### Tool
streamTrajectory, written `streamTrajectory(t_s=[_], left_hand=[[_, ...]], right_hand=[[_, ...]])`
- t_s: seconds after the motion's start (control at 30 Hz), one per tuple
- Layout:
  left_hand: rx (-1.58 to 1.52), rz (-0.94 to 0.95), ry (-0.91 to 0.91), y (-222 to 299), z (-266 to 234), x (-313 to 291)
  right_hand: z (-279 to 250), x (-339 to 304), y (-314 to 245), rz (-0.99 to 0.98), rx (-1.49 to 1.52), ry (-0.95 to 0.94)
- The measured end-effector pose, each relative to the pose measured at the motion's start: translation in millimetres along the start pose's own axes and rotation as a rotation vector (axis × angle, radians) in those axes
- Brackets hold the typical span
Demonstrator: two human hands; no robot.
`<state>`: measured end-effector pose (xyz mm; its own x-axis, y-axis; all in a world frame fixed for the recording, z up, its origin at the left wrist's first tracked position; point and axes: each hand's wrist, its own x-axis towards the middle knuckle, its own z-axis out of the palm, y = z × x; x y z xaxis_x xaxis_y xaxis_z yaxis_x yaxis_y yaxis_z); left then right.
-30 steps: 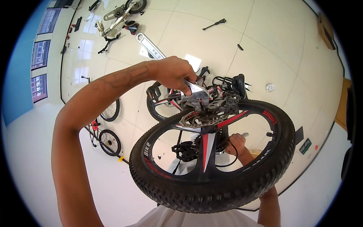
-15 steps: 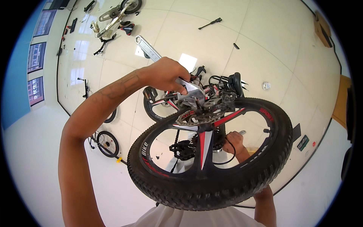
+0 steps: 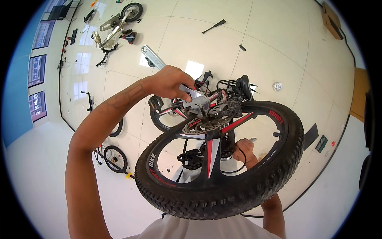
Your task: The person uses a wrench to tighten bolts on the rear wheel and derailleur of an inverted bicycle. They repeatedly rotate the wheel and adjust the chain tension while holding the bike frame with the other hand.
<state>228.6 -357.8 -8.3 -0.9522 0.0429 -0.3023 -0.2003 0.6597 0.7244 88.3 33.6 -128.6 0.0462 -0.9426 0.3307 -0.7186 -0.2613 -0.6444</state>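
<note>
A bicycle wheel (image 3: pixel 292 149) with a knobbly black tyre and red, white and black spokes stands right before me. My left hand (image 3: pixel 171 81) is closed round a large silver adjustable wrench (image 3: pixel 152 56), whose jaws sit at the axle beside the brake disc (image 3: pixel 193 126). Seen through the spokes on the far side, my right hand (image 3: pixel 243 149) is closed near the hub and the rear derailleur (image 3: pixel 190 158). A short silver end (image 3: pixel 253 140) pokes out of that fist; the rest of this tool is hidden. A black cable (image 3: pixel 240 169) loops past the fingers.
Beyond the wheel are the bicycle's pedal (image 3: pixel 156 103), saddle (image 3: pixel 244 87) and another wheel. A stripped frame with a wheel (image 3: pixel 131 12) lies far left, and another bicycle (image 3: pixel 115 158) lies at left. Small parts, a green box (image 3: pixel 321 143) and a cardboard box (image 3: pixel 331 20) are on the floor.
The view has shifted slightly, so the floor things sit a little differently. My left hand and the wrench handle are slightly lower in the picture; both grips look the same.
</note>
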Motion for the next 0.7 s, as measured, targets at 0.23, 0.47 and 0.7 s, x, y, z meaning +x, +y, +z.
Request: streamTrajectory(t_s=[0.23, 0.47, 0.7], left_hand=[[-0.034, -0.057, -0.072, 2, 0, 7], [-0.149, -0.200, -0.196, -8, 8, 1], [-0.203, -0.061, -0.001, -1, 14, -5]], right_hand=[[13, -30, 10, -0.124, -0.030, 0.066], [21, -2, -6, 0.025, -0.124, 0.280], [25, -11, -5, 0.025, -0.073, 0.209]])
